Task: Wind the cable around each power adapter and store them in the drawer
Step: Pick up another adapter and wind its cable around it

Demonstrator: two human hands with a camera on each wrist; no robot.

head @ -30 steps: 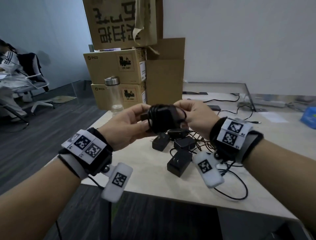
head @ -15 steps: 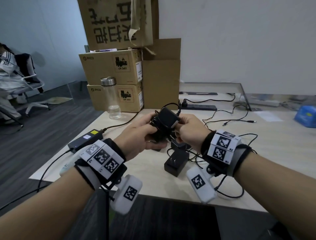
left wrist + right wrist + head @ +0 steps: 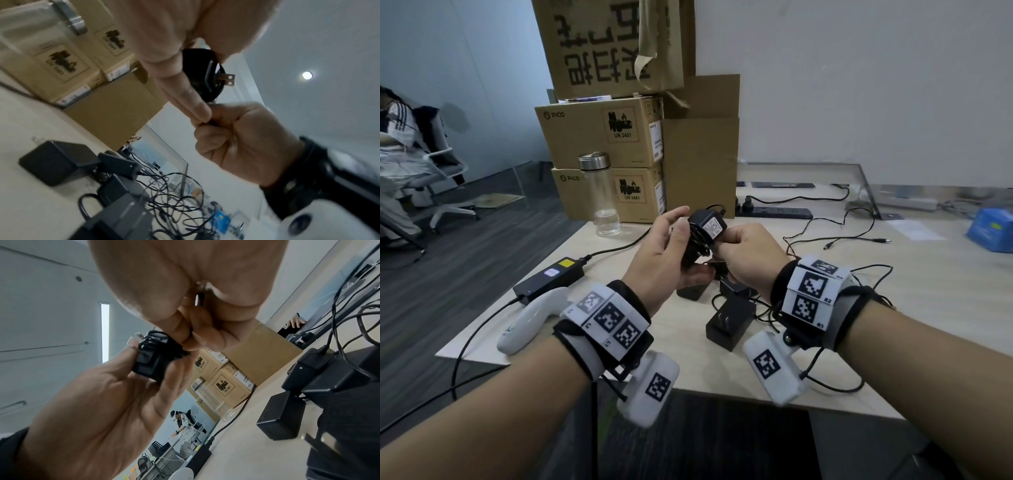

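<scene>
Above the table I hold a black power adapter (image 3: 705,229) with its cable wound round it; its prongs (image 3: 228,79) show in the left wrist view. My left hand (image 3: 671,260) grips the adapter (image 3: 152,360) from the left, thumb on top. My right hand (image 3: 743,253) pinches the cable end beside the adapter, fingers curled. Several more black adapters (image 3: 729,322) with tangled cables (image 3: 767,308) lie on the table just below my hands. No drawer is in view.
A beige table (image 3: 893,325) carries a long black power brick (image 3: 551,279), a white controller (image 3: 530,318), a glass bottle (image 3: 601,195), a power strip (image 3: 774,211) and a blue box (image 3: 993,233). Cardboard boxes (image 3: 606,137) are stacked behind. A person sits far left.
Both hands came down and toward me with the adapter. It has turned so its label faces up, and the right hand now pinches the cable end at its side.
</scene>
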